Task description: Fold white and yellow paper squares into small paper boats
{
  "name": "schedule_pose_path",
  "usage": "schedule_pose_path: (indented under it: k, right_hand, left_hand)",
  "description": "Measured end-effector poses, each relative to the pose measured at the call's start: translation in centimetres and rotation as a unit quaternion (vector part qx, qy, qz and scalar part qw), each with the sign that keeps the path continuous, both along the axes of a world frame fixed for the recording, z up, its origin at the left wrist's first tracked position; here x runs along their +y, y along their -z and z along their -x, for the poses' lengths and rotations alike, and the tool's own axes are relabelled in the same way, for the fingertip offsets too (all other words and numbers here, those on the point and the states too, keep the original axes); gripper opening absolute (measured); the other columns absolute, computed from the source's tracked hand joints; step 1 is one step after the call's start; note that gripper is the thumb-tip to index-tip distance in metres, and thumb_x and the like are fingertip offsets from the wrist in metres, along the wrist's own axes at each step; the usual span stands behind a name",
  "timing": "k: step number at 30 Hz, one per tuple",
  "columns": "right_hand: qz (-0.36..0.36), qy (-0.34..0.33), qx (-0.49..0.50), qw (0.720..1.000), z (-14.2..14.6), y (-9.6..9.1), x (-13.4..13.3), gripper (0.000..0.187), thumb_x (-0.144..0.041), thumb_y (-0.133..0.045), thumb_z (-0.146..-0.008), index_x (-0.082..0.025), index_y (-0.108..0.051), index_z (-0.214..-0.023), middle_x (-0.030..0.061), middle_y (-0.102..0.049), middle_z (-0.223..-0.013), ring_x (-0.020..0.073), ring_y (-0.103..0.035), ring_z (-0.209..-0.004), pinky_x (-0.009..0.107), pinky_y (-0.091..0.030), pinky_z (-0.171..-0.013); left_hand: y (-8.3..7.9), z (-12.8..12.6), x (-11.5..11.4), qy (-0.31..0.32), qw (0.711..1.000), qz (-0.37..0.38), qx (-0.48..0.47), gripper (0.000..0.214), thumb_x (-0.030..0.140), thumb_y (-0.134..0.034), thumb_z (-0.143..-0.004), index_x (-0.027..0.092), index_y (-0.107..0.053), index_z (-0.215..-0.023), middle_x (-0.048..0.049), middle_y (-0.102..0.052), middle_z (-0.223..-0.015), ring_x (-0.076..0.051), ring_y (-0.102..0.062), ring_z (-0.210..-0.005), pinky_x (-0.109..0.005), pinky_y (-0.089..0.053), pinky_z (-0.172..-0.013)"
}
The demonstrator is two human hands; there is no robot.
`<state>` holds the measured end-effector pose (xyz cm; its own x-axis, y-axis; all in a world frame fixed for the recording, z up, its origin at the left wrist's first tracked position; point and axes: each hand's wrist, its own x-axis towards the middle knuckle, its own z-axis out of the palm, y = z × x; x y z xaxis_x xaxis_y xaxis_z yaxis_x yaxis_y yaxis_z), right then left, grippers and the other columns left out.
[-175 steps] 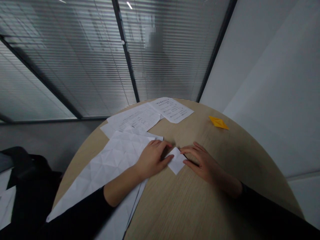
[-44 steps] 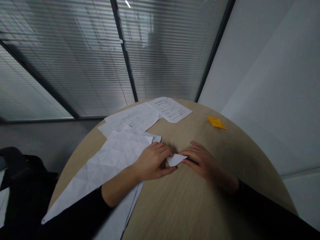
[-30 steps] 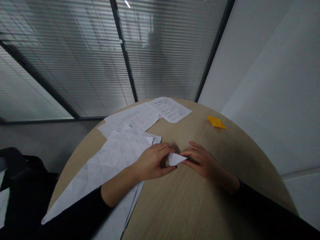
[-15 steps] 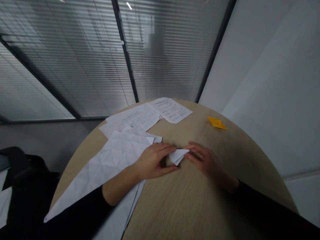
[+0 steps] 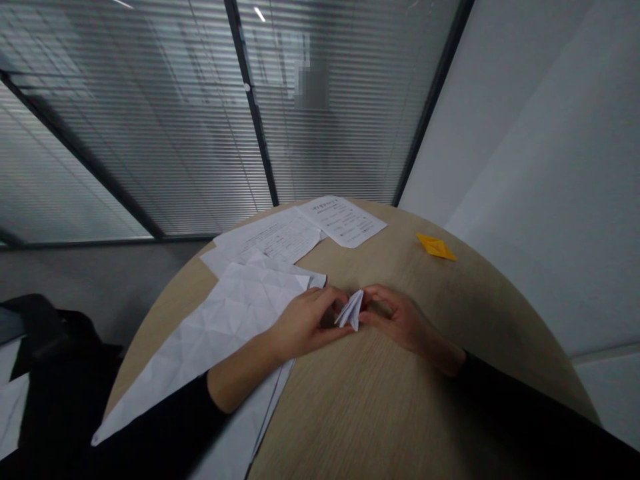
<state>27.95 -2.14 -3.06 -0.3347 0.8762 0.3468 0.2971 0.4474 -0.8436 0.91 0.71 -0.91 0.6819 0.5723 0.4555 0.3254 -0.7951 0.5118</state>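
A small folded white paper [image 5: 352,311] stands tilted between my hands near the middle of the wooden table [image 5: 345,407], its layers fanned apart. My left hand [image 5: 309,321] has its fingers and thumb closed around the paper's left side. From the right, my right hand [image 5: 397,317] pinches its other edge between thumb and fingers. My left forearm crosses a large creased white sheet [image 5: 215,337], which lies on other sheets at the left.
Printed pages [image 5: 345,221] overlap along the table's far edge. A yellow folded paper [image 5: 436,247] lies at the far right, near the rounded edge. Glass with blinds [image 5: 190,133] stands behind the table, and a white wall [image 5: 545,167] rises on the right.
The folded paper has turned from lying fairly flat to standing more upright, with its layers showing. My right hand has shifted slightly left, closer to my left hand.
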Motion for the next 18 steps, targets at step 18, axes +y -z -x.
schedule_pose_path:
  k: [18]
  right_hand:
    - [0.038,-0.063,-0.025,0.997,0.3,-0.1,-0.6,0.024,-0.049,-0.083,-0.105,-0.027,-0.079,-0.115,0.0037,-0.084,-0.107,0.0233,-0.08,-0.099,0.036,-0.066,-0.088]
  left_hand:
    - [-0.9,-0.2,-0.3,0.119,0.99,0.047,-0.055,0.032,0.048,-0.088,-0.1,0.023,-0.071,-0.108,-0.0119,-0.077,-0.127,-0.025,-0.076,-0.113,-0.039,-0.062,-0.096]
